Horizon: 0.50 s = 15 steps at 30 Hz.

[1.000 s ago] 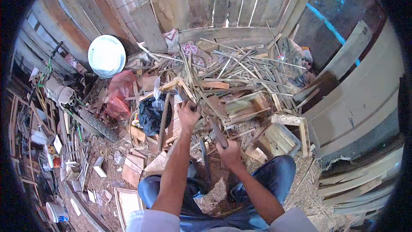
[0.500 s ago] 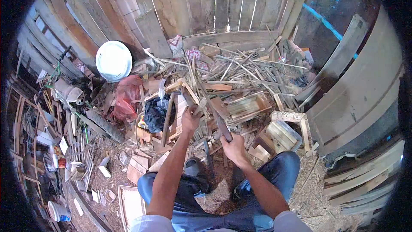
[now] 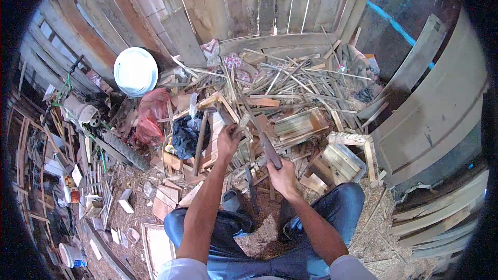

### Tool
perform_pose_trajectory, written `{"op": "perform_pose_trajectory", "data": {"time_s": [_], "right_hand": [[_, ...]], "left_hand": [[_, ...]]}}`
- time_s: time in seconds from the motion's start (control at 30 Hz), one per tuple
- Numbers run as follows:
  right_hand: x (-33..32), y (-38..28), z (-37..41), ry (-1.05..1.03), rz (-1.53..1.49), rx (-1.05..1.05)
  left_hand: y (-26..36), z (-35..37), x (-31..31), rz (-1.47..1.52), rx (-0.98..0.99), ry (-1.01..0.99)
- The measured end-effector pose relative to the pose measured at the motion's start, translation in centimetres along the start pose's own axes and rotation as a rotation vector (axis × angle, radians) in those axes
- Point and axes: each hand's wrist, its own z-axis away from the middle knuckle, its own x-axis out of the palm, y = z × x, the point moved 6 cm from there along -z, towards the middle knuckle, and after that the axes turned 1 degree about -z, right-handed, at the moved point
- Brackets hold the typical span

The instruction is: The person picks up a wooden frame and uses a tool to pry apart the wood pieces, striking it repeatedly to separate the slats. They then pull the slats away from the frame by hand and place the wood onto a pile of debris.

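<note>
My right hand (image 3: 282,176) is closed around the lower end of a long, dark brown tool (image 3: 270,151) that slants up and to the left. Its far end merges with the sticks behind, so its kind does not show clearly. Left of it, my left hand (image 3: 228,142) has its fingers bent around a short pale piece of wood (image 3: 241,123), close beside the tool. Just beyond my left hand is a pale wooden frame (image 3: 224,105). An open wooden box (image 3: 301,129) lies past my right hand.
A large pile of thin wood strips (image 3: 295,80) lies against the plank wall (image 3: 249,5). To the left are a white round lid (image 3: 136,71), a red plastic bag (image 3: 153,116) and a black bag (image 3: 189,137). A clear plastic bin (image 3: 345,163) with wood stands near my right knee.
My left hand has shifted slightly up and left, and its fingers look looser around the wood piece. My right hand stays nearly in place with the tool.
</note>
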Motion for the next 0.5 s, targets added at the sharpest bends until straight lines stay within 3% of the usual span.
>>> {"op": "perform_pose_trajectory", "data": {"time_s": [0.3,0.5], "right_hand": [[1.2,1.0,0.4,-0.032,0.009,0.029],[1.9,1.5,0.9,-0.006,0.073,-0.011]], "left_hand": [[0.0,-0.6,0.3,-0.104,-0.043,-0.042],[-0.4,-1.4,1.1,-0.151,-0.011,0.041]]}}
